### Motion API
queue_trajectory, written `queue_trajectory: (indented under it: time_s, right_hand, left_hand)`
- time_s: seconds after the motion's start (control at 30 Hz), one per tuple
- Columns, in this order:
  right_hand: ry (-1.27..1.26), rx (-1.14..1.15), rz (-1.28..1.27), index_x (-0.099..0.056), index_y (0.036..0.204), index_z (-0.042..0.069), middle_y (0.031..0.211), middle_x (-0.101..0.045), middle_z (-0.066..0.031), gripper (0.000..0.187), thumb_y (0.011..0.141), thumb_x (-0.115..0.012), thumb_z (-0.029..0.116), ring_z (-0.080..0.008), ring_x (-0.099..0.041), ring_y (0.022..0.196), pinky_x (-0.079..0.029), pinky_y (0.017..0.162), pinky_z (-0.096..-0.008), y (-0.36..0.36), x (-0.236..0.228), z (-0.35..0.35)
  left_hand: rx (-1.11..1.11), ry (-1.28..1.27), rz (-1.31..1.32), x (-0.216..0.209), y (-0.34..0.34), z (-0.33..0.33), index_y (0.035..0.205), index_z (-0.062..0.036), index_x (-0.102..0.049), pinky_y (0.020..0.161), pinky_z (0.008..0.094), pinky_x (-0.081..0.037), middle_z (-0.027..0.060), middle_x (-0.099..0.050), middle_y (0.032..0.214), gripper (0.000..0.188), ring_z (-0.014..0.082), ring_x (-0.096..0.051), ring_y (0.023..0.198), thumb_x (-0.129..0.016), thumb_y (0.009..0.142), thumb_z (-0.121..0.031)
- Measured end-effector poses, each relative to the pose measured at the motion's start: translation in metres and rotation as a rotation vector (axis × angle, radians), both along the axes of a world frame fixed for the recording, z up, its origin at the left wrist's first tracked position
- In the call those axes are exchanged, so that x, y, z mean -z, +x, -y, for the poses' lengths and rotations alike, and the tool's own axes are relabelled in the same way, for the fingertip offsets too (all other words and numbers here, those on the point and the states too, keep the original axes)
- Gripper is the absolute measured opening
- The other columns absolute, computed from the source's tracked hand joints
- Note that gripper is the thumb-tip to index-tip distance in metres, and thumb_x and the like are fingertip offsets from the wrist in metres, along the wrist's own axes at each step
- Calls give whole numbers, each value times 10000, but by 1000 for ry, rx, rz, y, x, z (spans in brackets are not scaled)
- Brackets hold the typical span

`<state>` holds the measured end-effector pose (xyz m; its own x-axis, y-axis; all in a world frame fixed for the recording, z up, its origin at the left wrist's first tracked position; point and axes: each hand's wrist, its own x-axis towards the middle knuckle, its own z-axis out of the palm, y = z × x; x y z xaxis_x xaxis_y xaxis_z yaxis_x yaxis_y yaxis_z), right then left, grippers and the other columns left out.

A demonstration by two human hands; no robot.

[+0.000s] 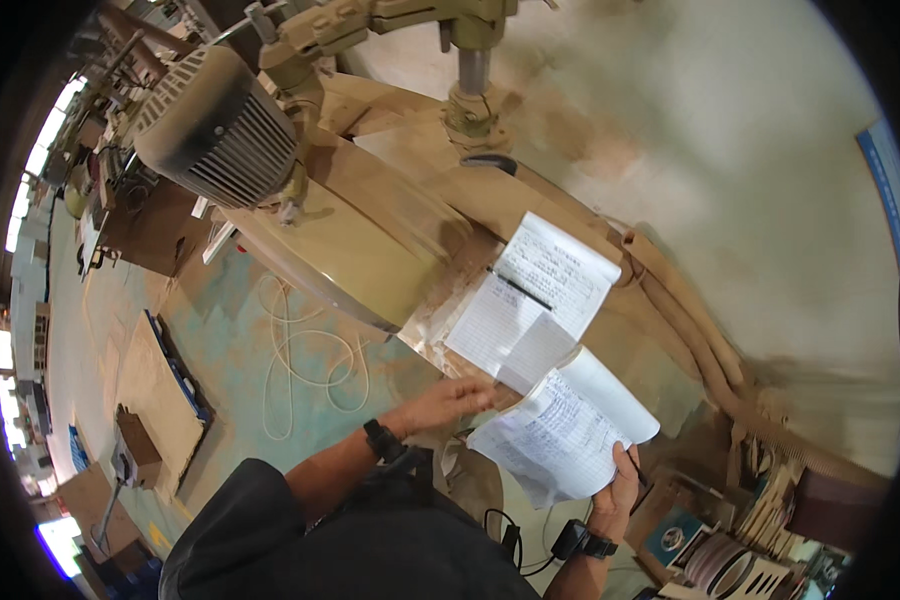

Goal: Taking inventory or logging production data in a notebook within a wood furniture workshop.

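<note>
An open notebook (560, 435) with handwritten grid pages is in my right hand (618, 490), which grips its lower right edge with the thumb on the page. Beside that hand a thin dark stick-like thing shows, too small to name. The notebook's other side curls up into a white roll. Close to its left edge is my left hand (445, 403), fingers curled together; whether they pinch anything is hidden. Just beyond, a second handwritten notebook (578, 268) lies spread on the dusty machine surface. A black pen (520, 288) rests across its pages.
A large ribbed motor (230, 130) and a dusty tan machine body (380, 250) stand ahead on the left. A pale cord (295, 365) loops over the green floor. A brown board (150, 400) lies far left. Hoses (690, 330) and stacked wood pieces (770, 510) are at the right.
</note>
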<state>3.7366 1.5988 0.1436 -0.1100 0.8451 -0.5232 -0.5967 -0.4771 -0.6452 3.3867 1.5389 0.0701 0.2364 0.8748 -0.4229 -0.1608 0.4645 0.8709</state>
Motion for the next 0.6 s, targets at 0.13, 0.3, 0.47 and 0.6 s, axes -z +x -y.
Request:
queue_trajectory:
  time_s: [0.13,0.3,0.47,0.6]
  right_hand:
    - [77,-253,216,-486,1463,-85,1472,-542,-258,490,1000,-589,40,-389,-570,1330,-448,1159,-489,16,-8,1]
    - [457,-593,604,-531,1360,-183,1361,-597,-299,533,1041,-589,240,-400,-569,1261,-448,1089,-425,20,-9,-10]
    - [674,-883,518,-566,1417,-30,1277,-632,-251,402,1053,-547,138,-367,-632,1134,-488,1016,-453,-85,-38,-52]
    - [399,-1047,228,-508,1456,-68,1410,-557,-258,457,1035,-559,103,-380,-577,1264,-441,1110,-465,-154,-51,-44]
  left_hand:
    - [20,85,186,-29,16,7,1439,-34,-539,1075,360,-471,61,-606,1346,516,157,-561,1222,-668,1042,-337]
    - [-8,122,357,-66,50,14,1502,26,-474,1085,339,-473,100,-630,1396,703,178,-576,1277,-795,953,-274]
    - [-394,50,377,-91,47,66,1426,29,-585,1022,357,-522,123,-690,1329,568,208,-648,1196,-753,980,-280]
    - [-494,31,471,-100,46,101,1416,33,-590,1036,361,-517,114,-699,1321,522,202,-647,1197,-722,1005,-262]
